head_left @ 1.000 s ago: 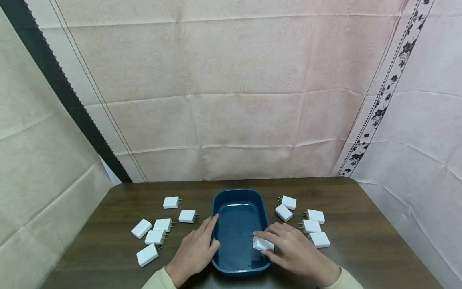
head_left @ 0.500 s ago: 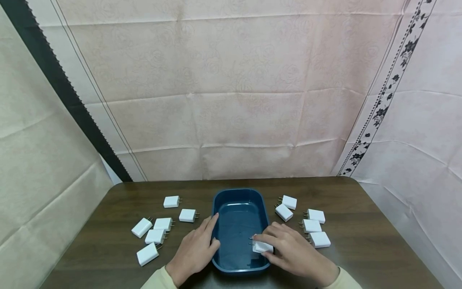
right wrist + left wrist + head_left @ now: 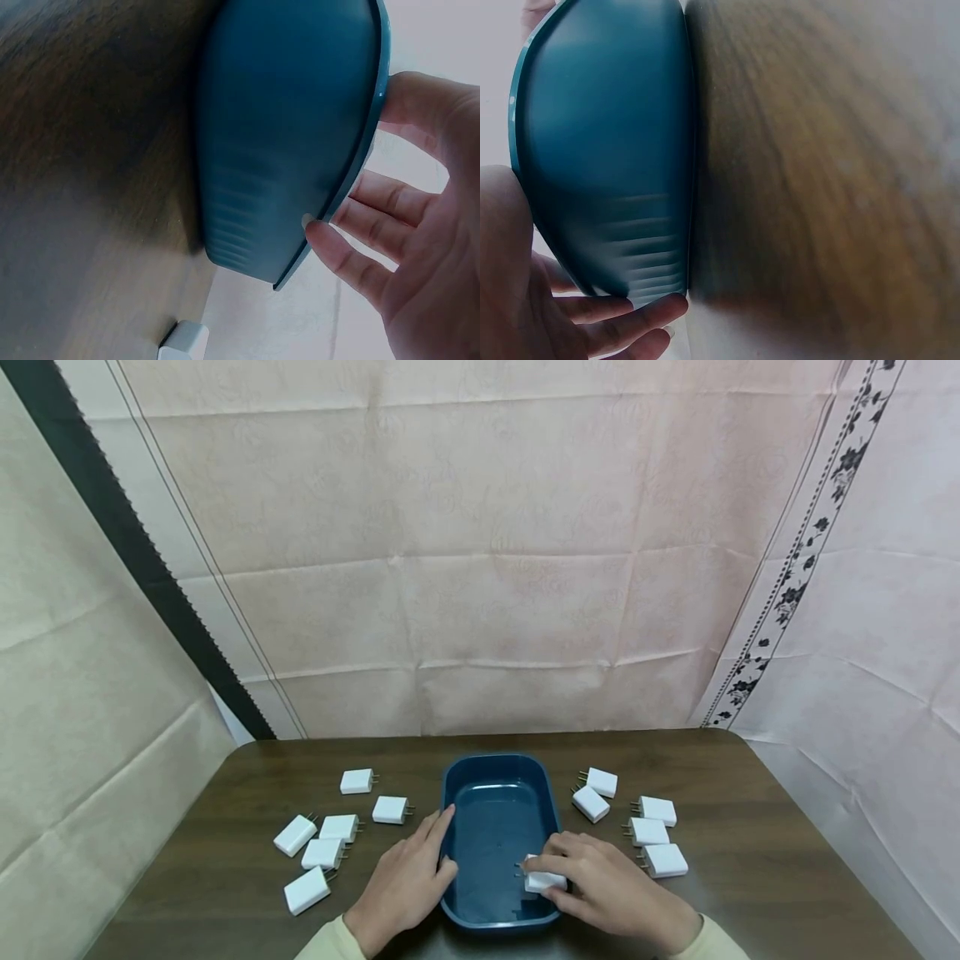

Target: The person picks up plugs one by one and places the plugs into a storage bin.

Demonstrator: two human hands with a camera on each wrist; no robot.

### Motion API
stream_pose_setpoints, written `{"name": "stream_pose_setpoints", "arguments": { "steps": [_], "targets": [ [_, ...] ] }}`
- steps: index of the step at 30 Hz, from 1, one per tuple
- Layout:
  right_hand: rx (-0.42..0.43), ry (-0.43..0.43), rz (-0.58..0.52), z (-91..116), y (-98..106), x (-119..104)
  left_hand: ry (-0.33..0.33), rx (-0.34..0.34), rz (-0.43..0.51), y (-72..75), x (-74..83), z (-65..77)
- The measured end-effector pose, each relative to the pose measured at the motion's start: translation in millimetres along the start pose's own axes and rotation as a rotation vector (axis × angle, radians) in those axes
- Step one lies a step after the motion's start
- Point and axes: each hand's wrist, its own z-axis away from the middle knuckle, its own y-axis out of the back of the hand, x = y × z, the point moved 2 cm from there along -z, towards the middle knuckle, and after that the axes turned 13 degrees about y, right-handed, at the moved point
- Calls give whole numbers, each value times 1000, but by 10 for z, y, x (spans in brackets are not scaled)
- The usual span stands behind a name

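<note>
A dark blue rectangular tray [image 3: 491, 827] stands between the two hands. My right hand [image 3: 600, 878] reaches over its near right rim and pinches a white plug-in charger [image 3: 545, 882] just inside, prongs pointing left. From the right wrist view, the little finger of the right hand [image 3: 420, 232] lies against the tray's outer wall; the charger is mostly hidden there. My left hand [image 3: 405, 877] rests along the left side of the tray with fairly straight fingers. Seen from the left wrist, fingertips of the left hand [image 3: 592, 322] touch the outer wall [image 3: 607, 135].
Several white chargers [image 3: 307, 891] lie left of the tray on the brown wooden table [image 3: 225, 860]. Another group of chargers [image 3: 649, 831] lies on the right. Patterned pale cloth [image 3: 480, 568] hangs behind the table's far edge.
The charger in my right hand has shifted slightly down and lower into the tray, the fingers following it. My left hand has stayed in place.
</note>
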Motion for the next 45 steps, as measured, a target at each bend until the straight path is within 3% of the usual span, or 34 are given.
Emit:
{"name": "stream_pose_setpoints", "arguments": {
  "steps": [21, 31, 45],
  "targets": [
    [-72, -69, -182, -41, -25, 14, 7, -4, -1, -3, 8, 9],
    [-151, -133, -199, -52, -55, 12, 16, -10, 3, -22, 1, 23],
    [-124, -102, -192, -73, -102, 43, 3, 2, 2, -13, -4, 3]
  ]
}}
